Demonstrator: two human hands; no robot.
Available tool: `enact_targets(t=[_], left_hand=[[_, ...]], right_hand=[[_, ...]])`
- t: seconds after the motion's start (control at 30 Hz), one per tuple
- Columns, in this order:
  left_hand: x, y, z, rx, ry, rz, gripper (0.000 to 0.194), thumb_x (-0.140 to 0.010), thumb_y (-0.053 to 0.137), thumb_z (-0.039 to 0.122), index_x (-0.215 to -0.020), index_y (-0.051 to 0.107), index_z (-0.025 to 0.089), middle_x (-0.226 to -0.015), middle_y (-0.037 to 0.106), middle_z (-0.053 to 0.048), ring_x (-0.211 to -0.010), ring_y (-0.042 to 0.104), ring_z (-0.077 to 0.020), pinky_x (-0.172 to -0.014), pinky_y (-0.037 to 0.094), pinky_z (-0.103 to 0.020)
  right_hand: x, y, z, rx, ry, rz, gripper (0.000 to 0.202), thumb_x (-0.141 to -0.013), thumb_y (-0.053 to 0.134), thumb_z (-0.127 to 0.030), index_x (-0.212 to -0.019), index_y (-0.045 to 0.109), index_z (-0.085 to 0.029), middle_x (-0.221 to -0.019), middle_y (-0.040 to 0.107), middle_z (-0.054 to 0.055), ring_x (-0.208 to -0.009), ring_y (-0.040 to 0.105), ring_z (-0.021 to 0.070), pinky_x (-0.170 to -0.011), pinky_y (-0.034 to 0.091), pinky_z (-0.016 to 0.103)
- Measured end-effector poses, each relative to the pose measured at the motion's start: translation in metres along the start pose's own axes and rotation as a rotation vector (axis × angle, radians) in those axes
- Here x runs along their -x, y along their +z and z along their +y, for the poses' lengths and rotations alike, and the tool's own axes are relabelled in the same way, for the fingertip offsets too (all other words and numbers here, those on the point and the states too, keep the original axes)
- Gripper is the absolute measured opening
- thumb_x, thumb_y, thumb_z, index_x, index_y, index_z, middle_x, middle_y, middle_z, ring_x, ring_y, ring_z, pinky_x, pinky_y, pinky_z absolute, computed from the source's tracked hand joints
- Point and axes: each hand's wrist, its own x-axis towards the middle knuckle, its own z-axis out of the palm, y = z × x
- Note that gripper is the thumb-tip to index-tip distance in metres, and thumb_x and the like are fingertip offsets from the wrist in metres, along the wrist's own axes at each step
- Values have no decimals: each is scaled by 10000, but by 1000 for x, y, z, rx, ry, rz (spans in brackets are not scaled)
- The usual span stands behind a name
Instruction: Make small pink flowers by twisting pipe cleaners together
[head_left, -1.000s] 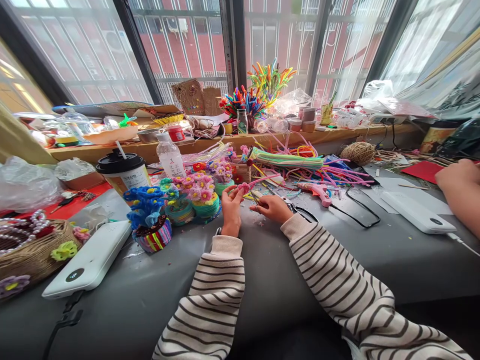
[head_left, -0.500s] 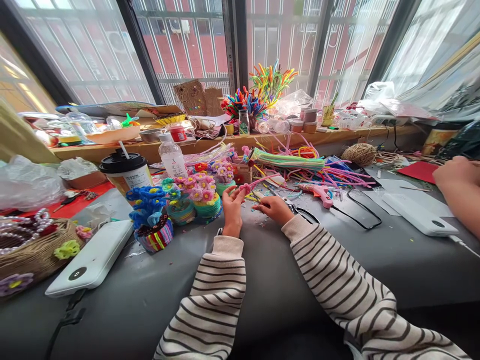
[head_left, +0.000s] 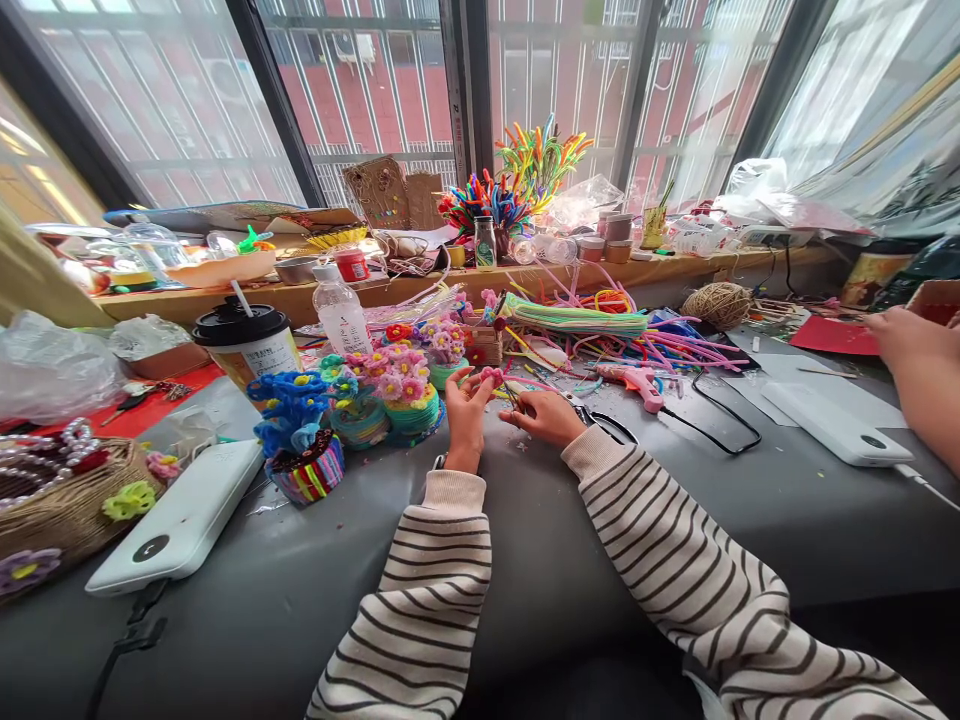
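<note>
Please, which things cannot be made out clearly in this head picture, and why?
Head view, pink piece: partly hidden by the left hand.
Head view, small tool: largely covered by the right hand.
Head view, co-worker's arm: cut off by the right edge.
Head view, cup label: print too small.

I find flower pots (head_left: 411, 416) left of the left hand (head_left: 466, 418), a cup (head_left: 259, 352) farther left, a glue gun (head_left: 639, 386) right of the right hand (head_left: 551, 416), pipe cleaners (head_left: 581, 318) behind that hand.
</note>
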Motion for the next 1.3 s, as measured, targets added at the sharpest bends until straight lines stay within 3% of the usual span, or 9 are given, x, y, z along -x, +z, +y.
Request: enact_targets(t=[0.27,0.57,0.77,1.07,1.3], left_hand=[[-1,-1,-2,3,-15,0,419,-555,656,232,-898,421,184,-781,574,-7,-698,568,-95,-609,423,-205],[-1,-1,-2,15,3,-29,410,-562,651,210,-889,404,179,-730,566,15,-635,570,-82,-599,446,-211],[-2,-1,-2,2,14,15,417,-552,659,209,-877,401,176,-705,572,15,-647,577,-92,-606,448,-218],[-5,-1,-3,-32,104,-10,374,-588,634,200,-887,410,183,-781,603,-24,-760,596,-125,-715,450,-263],[-4,-2,-3,-54,107,-35,361,-603,625,202,-891,409,179,-794,608,-33,-733,600,-124,-719,446,-274]], right_hand=[[-3,5,4,-16,-40,34,393,-752,444,-445,-490,372,-160,-494,393,-25,-474,299,72,-471,193,216],[-1,7,-1,-101,-55,30,404,-757,413,-446,-479,331,-163,-468,355,-35,-450,276,67,-455,186,214],[-4,10,7,-121,-59,60,393,-750,440,-411,-469,325,-162,-463,349,-35,-454,278,67,-467,192,217],[-1,-1,0,-123,-50,-15,477,-717,400,-553,-461,333,-156,-441,335,-44,-439,255,52,-449,174,213],[-2,1,2,-119,-82,5,484,-725,386,-551,-453,316,-157,-442,326,-43,-438,254,52,-448,170,216]])
